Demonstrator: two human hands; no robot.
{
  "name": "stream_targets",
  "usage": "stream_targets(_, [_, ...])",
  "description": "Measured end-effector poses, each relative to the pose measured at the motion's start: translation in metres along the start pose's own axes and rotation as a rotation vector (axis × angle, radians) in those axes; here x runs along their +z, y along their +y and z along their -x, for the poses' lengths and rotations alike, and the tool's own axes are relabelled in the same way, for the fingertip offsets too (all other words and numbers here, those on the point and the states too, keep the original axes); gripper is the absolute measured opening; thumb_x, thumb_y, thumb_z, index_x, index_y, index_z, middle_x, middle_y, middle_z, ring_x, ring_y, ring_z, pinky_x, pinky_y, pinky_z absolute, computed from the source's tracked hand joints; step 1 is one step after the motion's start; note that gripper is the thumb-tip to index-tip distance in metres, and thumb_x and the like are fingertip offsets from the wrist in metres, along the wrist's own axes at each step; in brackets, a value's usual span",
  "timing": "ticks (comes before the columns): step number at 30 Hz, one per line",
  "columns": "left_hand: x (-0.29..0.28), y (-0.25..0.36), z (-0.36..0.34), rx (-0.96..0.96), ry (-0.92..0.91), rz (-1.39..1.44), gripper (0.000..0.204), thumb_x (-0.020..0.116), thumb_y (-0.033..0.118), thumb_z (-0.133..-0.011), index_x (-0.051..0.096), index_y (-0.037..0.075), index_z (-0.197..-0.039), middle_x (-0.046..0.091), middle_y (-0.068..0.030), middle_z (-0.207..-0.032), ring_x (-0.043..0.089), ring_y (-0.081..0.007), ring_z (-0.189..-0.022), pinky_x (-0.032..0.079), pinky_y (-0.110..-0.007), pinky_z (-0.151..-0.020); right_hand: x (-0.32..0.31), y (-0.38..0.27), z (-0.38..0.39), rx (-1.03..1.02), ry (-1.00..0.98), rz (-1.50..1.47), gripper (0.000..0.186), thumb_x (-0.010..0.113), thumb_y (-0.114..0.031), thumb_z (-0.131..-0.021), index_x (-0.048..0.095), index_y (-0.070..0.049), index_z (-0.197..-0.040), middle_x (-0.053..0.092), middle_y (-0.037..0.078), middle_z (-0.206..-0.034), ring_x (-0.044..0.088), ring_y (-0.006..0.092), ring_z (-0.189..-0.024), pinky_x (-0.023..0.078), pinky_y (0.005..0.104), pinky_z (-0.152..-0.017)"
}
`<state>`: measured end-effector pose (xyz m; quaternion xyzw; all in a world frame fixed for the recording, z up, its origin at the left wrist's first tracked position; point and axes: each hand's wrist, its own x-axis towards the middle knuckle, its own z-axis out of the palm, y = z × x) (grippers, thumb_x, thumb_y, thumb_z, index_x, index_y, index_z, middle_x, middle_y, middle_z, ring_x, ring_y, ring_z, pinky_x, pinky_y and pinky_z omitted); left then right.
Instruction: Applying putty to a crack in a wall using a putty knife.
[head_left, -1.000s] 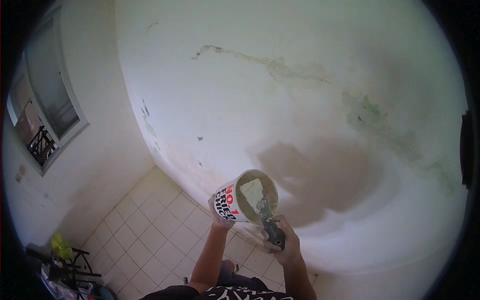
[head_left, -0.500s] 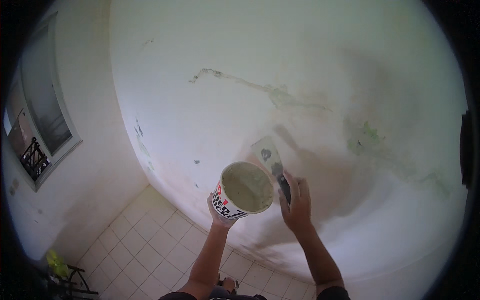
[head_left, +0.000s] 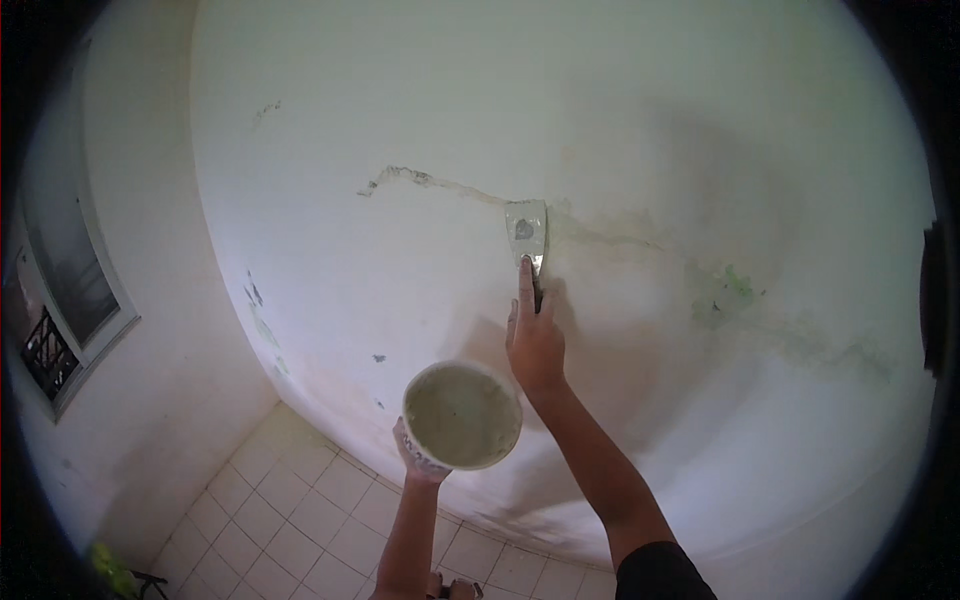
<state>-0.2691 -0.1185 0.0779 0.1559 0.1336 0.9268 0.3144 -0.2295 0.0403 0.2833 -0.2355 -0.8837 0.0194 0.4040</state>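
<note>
My left hand [head_left: 420, 455] is closed round the lower side of a round white bucket [head_left: 412, 400], partly hidden beneath it. Grey-beige paste [head_left: 462, 415] lines the inside of the bucket, whose mouth faces up toward me. In my right hand [head_left: 537, 345] is a putty knife [head_left: 525, 228], gripped by its dark handle with one finger stretched along it toward the blade. Smeared with paste, the broad blade lies against the white wall [head_left: 400, 280], its top edge at a long crack [head_left: 455, 187] that runs on both sides of it.
Green and grey patches of damaged paint [head_left: 735, 288] mark the wall at right. A framed window [head_left: 75, 270] is set in the left wall. Pale square tiles [head_left: 295, 505] cover the floor below, with a yellow-green object [head_left: 112, 570] in the lower left corner.
My right hand has moved up and left, bringing the putty knife from beside the bucket to the crack, its blade now upright. The bucket has shifted slightly down and left. The view has turned a little.
</note>
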Motion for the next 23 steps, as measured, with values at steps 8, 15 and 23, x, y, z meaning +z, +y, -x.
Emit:
stream_targets(8, [-0.051,0.025,0.013,0.334,-0.033,-0.416,0.063,0.040,0.054,-0.101,0.049,0.008,-0.144,0.056,-0.0139,-0.139,0.059,-0.0306,-0.122,0.056,-0.051,-0.096,0.038,-0.019,0.016,0.151,0.064,-0.115,0.065,0.055,-0.012,-0.099,0.029,-0.012,-0.159,0.054,0.025,-0.123,0.068,0.0407,-0.086,0.059,0.0434,-0.064])
stream_targets(15, [-0.066,0.047,0.010,0.091,-0.010,-0.020,0.074,0.041,0.064,-0.099,0.040,0.013,-0.153,0.047,-0.0130,-0.150,0.049,-0.0356,-0.134,0.048,-0.059,-0.106,0.022,-0.034,0.002,0.056,0.215,-0.231,0.064,0.055,-0.009,-0.098,0.031,-0.009,-0.157,0.056,0.024,-0.118,0.068,0.0395,-0.084,0.059,0.0447,-0.064])
stream_targets(23, [-0.062,0.052,0.021,0.007,-0.079,0.053,0.077,0.050,0.065,-0.097,0.033,0.021,-0.157,0.035,-0.0107,-0.160,0.037,-0.0360,-0.144,0.039,-0.062,-0.112,0.035,-0.046,0.029,0.280,-0.101,-0.177,0.073,0.062,-0.018,-0.095,0.029,-0.021,-0.160,0.055,0.028,-0.128,0.069,0.0382,-0.089,0.060,0.0416,-0.070])
